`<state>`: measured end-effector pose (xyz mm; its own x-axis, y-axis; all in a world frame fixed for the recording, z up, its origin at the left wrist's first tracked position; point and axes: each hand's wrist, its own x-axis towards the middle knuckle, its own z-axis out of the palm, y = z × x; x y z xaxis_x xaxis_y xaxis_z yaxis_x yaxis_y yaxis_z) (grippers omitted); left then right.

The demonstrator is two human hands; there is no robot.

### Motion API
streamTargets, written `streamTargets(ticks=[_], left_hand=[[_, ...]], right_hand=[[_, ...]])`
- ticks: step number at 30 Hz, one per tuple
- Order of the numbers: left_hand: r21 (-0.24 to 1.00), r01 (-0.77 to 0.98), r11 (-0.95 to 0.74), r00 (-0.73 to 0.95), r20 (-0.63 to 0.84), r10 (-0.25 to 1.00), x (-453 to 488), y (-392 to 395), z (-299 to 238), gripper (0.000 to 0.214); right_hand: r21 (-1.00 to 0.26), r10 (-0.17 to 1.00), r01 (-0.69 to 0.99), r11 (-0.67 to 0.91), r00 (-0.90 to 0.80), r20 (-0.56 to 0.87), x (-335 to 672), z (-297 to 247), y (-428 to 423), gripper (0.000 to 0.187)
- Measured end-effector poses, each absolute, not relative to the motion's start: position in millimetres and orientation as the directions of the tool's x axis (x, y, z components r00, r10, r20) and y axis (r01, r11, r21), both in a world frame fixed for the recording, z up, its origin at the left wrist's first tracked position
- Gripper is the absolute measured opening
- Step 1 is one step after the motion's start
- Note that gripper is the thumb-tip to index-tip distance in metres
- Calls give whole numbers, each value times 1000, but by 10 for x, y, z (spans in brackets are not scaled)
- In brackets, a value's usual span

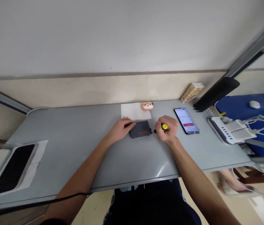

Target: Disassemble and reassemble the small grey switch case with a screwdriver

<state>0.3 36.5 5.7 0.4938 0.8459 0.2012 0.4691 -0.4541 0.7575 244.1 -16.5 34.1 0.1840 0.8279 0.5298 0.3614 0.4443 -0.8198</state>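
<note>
A flat dark grey box (140, 127) with a reddish mark lies on the grey desk. My left hand (122, 127) grips its left edge, thumb and fingertips on the upper left corner. In my right hand (171, 126) is a screwdriver (164, 127) with a black handle ending in yellow, the fist wrapped around it. Its thin shaft points left and meets the box's right side near the lower right corner. The exact contact of the tip is too small to make out.
Behind the box are white paper (130, 111) and an orange animal-faced case (147, 106). A lit phone (185, 121), a carton (192, 92) and a power strip (227, 132) stand to the right. Another phone (13, 168) lies left. A black cable (59, 198) crosses the front edge.
</note>
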Motion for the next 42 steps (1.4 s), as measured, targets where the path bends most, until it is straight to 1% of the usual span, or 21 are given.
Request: streamTargets(ticks=[3, 6, 10, 13, 16, 19, 22, 25, 27, 29, 32, 36, 39, 42], left_hand=[[758, 462, -460, 504, 202, 840, 14, 377, 22, 32], [753, 476, -454, 502, 191, 843, 13, 377, -5, 31], [719, 502, -481, 497, 216, 841, 24, 362, -17, 29], [663, 536, -522, 506, 243, 828, 35, 349, -21, 28], [603, 558, -570, 518, 283, 807, 40, 340, -37, 28], [572, 543, -615, 519, 347, 781, 43, 335, -55, 26], [534, 509, -675, 518, 436, 736, 44, 334, -47, 24], [464, 496, -734, 502, 536, 679, 39, 326, -3, 22], [424, 493, -760, 494, 582, 645, 40, 309, 40, 20], [400, 477, -783, 503, 606, 616, 58, 272, 80, 19], [371, 440, -818, 558, 601, 572, 134, 176, 117, 16], [322, 400, -858, 678, 525, 514, 275, 21, 124, 15], [292, 402, -868, 741, 453, 496, 337, -51, 127, 16], [272, 412, -870, 763, 420, 492, 349, -66, 135, 15]], right_hand=[[-779, 817, 404, 480, 118, 564, 2420, 354, -149, 41], [-758, 807, 408, 508, 82, 585, 2415, 380, -153, 39], [-806, 837, 347, 479, 95, 538, 2367, 370, -179, 38], [-838, 861, 313, 447, 102, 498, 2303, 339, -201, 39], [-845, 868, 290, 450, 78, 490, 2218, 305, -227, 36], [-842, 871, 260, 473, 4, 491, 2127, 280, -251, 31], [-791, 831, 279, 544, -50, 554, 2090, 275, -253, 32], [-710, 763, 352, 610, -20, 646, 2157, 292, -221, 38], [-700, 746, 390, 598, 51, 664, 2243, 313, -185, 39], [-719, 744, 407, 564, 126, 656, 2334, 333, -142, 39], [-755, 768, 412, 510, 179, 616, 2427, 346, -84, 37], [-798, 817, 379, 469, 159, 555, 2439, 334, -47, 36], [-829, 839, 342, 443, 166, 517, 2402, 324, -51, 36], [-848, 853, 318, 424, 172, 492, 2368, 314, -56, 36]])
